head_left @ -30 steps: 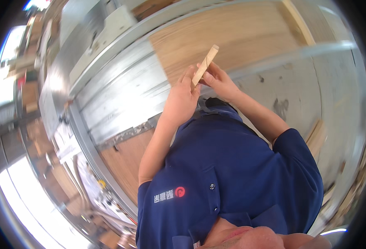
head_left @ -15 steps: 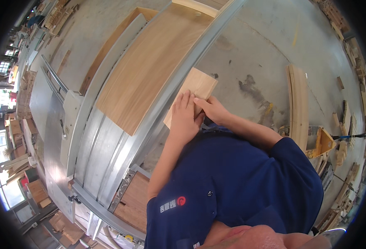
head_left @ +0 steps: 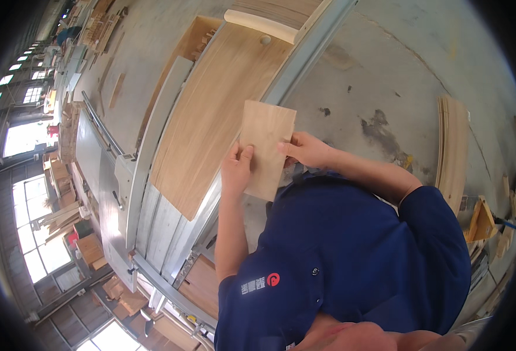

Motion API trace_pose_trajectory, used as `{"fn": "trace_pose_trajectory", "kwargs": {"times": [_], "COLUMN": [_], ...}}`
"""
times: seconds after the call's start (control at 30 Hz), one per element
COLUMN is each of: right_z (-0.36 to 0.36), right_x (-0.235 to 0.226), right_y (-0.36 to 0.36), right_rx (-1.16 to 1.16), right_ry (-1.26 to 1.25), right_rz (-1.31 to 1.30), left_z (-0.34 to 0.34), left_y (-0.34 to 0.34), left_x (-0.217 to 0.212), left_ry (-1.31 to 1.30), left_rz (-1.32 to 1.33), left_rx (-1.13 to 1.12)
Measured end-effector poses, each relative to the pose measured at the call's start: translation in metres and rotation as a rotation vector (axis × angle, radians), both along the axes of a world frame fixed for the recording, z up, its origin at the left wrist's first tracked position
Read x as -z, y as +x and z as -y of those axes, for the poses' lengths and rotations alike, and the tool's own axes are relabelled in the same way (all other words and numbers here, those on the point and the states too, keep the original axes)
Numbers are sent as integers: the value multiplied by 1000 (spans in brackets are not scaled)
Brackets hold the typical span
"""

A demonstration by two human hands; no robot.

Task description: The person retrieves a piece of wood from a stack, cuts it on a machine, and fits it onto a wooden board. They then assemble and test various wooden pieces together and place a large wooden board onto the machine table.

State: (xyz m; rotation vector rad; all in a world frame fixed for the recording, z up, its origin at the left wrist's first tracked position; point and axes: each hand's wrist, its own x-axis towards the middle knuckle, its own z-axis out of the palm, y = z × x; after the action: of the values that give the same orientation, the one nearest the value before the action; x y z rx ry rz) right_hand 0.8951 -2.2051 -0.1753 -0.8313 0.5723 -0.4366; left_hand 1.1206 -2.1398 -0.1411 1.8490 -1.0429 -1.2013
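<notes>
Left hand [head_left: 236, 171] is clamped on the near left edge of a small rectangular wood panel [head_left: 265, 147], thumb pressed flat on its face and the fingers out of sight behind it. Right hand [head_left: 306, 150] pinches the panel's right edge, thumb on top, the other fingers curled under. So both hands grip that one board, and it hangs flat-side-up in the air, tilted a little, its far end pointing away from the person's chest.

Take the panel as the marker. Just to its left, and partly beneath its left corner in this view, lies a long wide plank [head_left: 211, 123] of light brown wood, resting on a metal saw table [head_left: 152, 216] with ribbed grey rails. Whether panel and plank touch, I cannot tell; the panel looks to be held above it. A grey metal rail [head_left: 304, 55] runs along the plank's right side, passing behind the panel's far end. Beyond the panel, at the plank's far end, a pale rounded wooden block [head_left: 261, 24] lies crosswise.

Right of the panel, the bare concrete floor [head_left: 386, 76] shows dark stains. Well apart to the right, a stack of curved wooden strips [head_left: 452, 146] lies on that floor. Below the panel, the person's dark blue shirt [head_left: 351, 257] fills the near foreground, both bare forearms rising out of it toward the board.
</notes>
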Motion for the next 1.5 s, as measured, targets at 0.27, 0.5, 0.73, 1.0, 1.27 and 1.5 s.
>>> {"fn": "trace_pose_trajectory", "kwargs": {"times": [0.27,0.5,0.73,1.0,1.27,1.5], "right_z": [94,174,230,272,273,282], "right_x": [41,59,55,73,72,57], "right_y": [-22,-60,-64,-40,-38,-42], "right_rx": [76,339,651,615,550,516], "right_ry": [-127,-147,1,50,135,67], "right_rz": [-246,-432,-391,-333,-240,-253], "left_z": [53,157,267,423,558,576], "left_y": [63,108,119,123,99,94], "left_x": [-7,46,83,80,111,108], "left_ry": [4,128,89,-396,-71,133], "left_rz": [308,465,396,805,452,210], "left_rx": [-58,127,325,454,322,367]}}
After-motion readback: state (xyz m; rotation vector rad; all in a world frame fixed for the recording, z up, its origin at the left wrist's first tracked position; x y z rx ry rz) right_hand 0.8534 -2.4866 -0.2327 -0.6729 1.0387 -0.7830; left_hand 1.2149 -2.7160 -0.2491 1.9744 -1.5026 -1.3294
